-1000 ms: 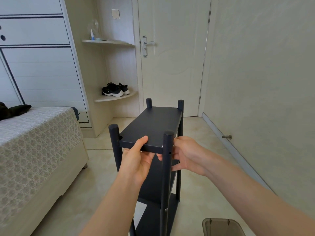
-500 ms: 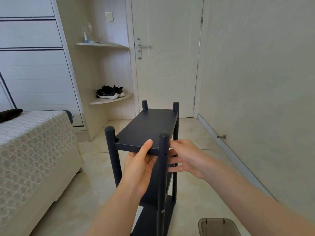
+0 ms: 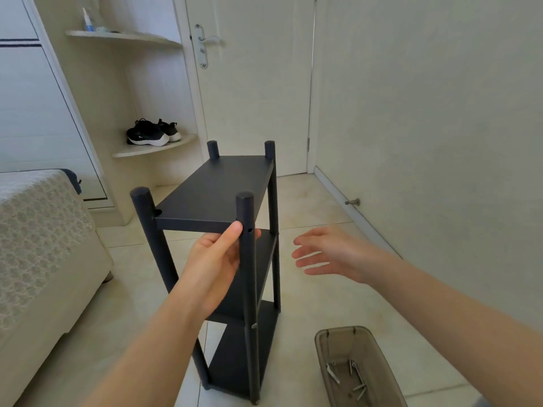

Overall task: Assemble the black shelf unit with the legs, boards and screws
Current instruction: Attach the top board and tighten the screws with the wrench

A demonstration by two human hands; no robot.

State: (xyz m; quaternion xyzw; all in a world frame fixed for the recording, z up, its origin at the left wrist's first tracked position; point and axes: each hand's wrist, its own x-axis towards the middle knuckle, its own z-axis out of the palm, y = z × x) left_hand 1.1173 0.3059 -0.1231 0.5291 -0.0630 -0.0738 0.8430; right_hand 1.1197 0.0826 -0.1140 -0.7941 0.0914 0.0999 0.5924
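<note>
Finding: the shelf unit (image 3: 235, 356) stands upright on the floor (image 3: 323, 304) directly ahead of me, four legs in place and boards at three levels. My left grip (image 3: 216, 259) is closed on the near edge of the top board (image 3: 217, 189), thumb laid against the edge and fingers curled beneath. The front leg (image 3: 249, 289) runs just to the right of that grip. An empty screw hole (image 3: 249, 230) shows in the leg, level with my thumb tip. My right grip (image 3: 329, 254) holds nothing: fingers are straight and spread, and it hovers to the right of the unit, apart from it. Below and nearer than the right grip, a tray (image 3: 352, 345) on the floor carries loose screws (image 3: 354, 374). Assessment: the step in hand appears to be fastening this corner of the top board. Recommendation: keep the left grip firm and the board edge level with the hole, so board and leg do not shift apart. The right grip should take one screw only from the tray. It should enter the hole square to the leg and be started by the fingers before any force is applied. A tilted start risks cross-threading.
</note>
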